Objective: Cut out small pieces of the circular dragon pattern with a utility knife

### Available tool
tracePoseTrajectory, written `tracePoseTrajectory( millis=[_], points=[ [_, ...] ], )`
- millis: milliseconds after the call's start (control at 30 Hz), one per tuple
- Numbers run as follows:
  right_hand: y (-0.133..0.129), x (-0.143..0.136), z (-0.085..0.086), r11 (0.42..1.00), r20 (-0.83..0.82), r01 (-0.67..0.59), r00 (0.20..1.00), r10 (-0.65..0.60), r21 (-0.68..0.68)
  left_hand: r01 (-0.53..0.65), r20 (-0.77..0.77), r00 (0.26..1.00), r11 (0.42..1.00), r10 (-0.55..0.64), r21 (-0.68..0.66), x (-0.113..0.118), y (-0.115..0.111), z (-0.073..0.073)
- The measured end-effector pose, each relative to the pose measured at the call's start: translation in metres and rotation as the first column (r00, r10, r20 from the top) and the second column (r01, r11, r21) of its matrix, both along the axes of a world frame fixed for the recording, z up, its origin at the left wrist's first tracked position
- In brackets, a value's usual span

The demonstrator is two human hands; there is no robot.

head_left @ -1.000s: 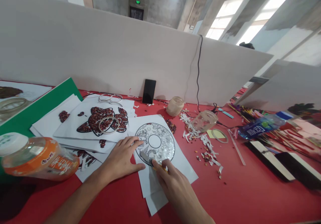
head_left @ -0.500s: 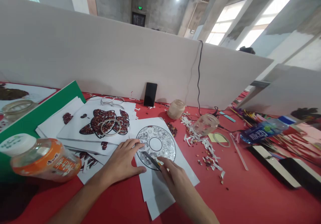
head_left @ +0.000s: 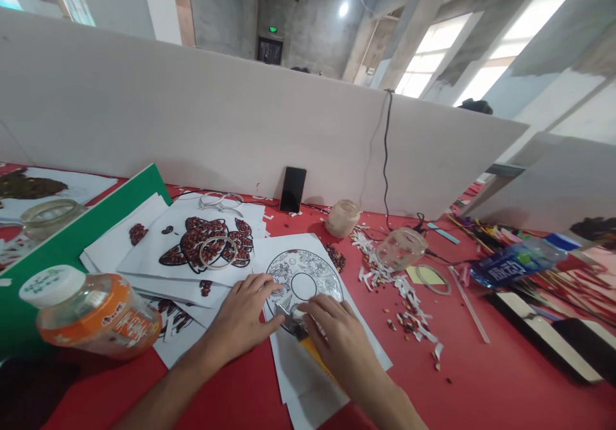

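A white sheet (head_left: 301, 385) printed with a round, detailed black-line pattern (head_left: 304, 268) lies in front of me. My left hand (head_left: 250, 311) rests flat at the pattern's left edge, fingers stretched out and the thumb apart. My right hand (head_left: 339, 337) grips a yellow utility knife (head_left: 315, 355) over the lower part of the pattern. The knife's blade points up and left, close to my left thumb. Whether its tip touches the paper I cannot tell. Left of the sheet, dark red beans fill parts of a drawing (head_left: 205, 242) on stacked paper, with a clear ring on it.
An orange-labelled jar (head_left: 103, 314) stands near my left forearm, before a green board (head_left: 110, 218). Behind the sheet are a black phone (head_left: 292, 189) and two glass jars (head_left: 342, 218). Paper scraps and beans (head_left: 409, 321) lie to the right, with a blue-labelled bottle (head_left: 522, 262) beyond.
My right hand has shifted its hold, and more of the knife's yellow handle shows beneath it. My left hand stays on the sheet. The whole view has shifted slightly.
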State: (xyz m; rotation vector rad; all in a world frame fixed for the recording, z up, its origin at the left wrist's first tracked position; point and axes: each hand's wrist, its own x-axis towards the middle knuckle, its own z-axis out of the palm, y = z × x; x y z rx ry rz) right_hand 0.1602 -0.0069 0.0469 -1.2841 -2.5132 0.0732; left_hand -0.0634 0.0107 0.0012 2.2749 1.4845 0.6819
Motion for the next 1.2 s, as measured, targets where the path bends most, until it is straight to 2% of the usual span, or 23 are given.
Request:
tracePoseTrajectory(
  millis=[133,300,433,567,633,700,833,867,900,967,1033,1100,1133,1200],
  points=[
    [0.035,-0.03,0.009,0.989,0.122,-0.063,0.989,0.08,-0.137,-0.016,-0.011,1.0,1.0,0.016,-0.022,0.003,0.001,0.002],
    [0.05,-0.045,0.002,0.983,0.209,-0.112,0.967,0.142,-0.146,-0.028,-0.001,1.0,0.999,0.028,-0.018,0.005,0.001,0.006],
    [0.049,-0.043,-0.006,0.988,0.168,-0.086,0.98,0.108,-0.128,-0.024,-0.002,1.0,1.0,0.024,-0.012,0.004,0.001,0.006],
    [0.054,-0.034,-0.008,0.994,0.059,0.024,0.998,-0.018,-0.106,-0.018,-0.013,1.0,1.0,0.018,-0.016,0.002,0.001,0.004],
    [0.061,-0.02,-0.005,0.989,-0.021,0.114,0.993,-0.117,-0.092,-0.01,-0.01,1.0,1.0,0.01,-0.02,0.001,0.0,0.003],
    [0.068,0.007,0.0,0.973,-0.099,0.221,0.969,-0.227,-0.069,-0.007,0.001,1.0,1.0,0.007,-0.019,0.001,0.0,0.003],
    [0.073,0.092,0.003,0.889,-0.202,0.456,0.875,-0.44,0.042,0.0,0.01,1.0,1.0,0.0,0.002,0.0,-0.002,0.002],
    [0.07,0.114,0.001,0.882,-0.184,0.461,0.879,-0.439,0.1,0.007,0.004,1.0,1.0,-0.007,0.008,0.0,-0.002,0.001],
    [0.065,0.133,-0.001,0.906,-0.109,0.41,0.911,-0.399,0.109,0.015,-0.006,1.0,1.0,-0.015,0.015,0.0,-0.003,0.0],
    [0.047,0.156,-0.006,0.926,0.023,0.363,0.93,-0.368,0.105,0.033,-0.029,0.999,0.999,-0.032,0.04,-0.001,-0.004,-0.002],
    [0.024,0.152,-0.01,0.907,0.062,0.376,0.917,-0.393,0.192,0.041,-0.053,0.998,0.996,-0.037,0.083,-0.002,-0.004,-0.004],
    [-0.001,0.125,-0.013,0.924,0.037,0.292,0.95,-0.31,0.246,0.054,-0.083,0.996,0.99,-0.044,0.129,-0.002,-0.005,-0.006],
    [-0.013,0.106,-0.014,0.957,0.031,0.207,0.976,-0.217,0.202,0.061,-0.101,0.994,0.987,-0.046,0.15,-0.002,-0.005,-0.006],
    [-0.031,0.067,-0.017,0.988,0.028,0.095,0.995,-0.099,0.12,0.077,-0.139,0.989,0.98,-0.052,0.182,-0.002,-0.005,-0.006]
  ],
)
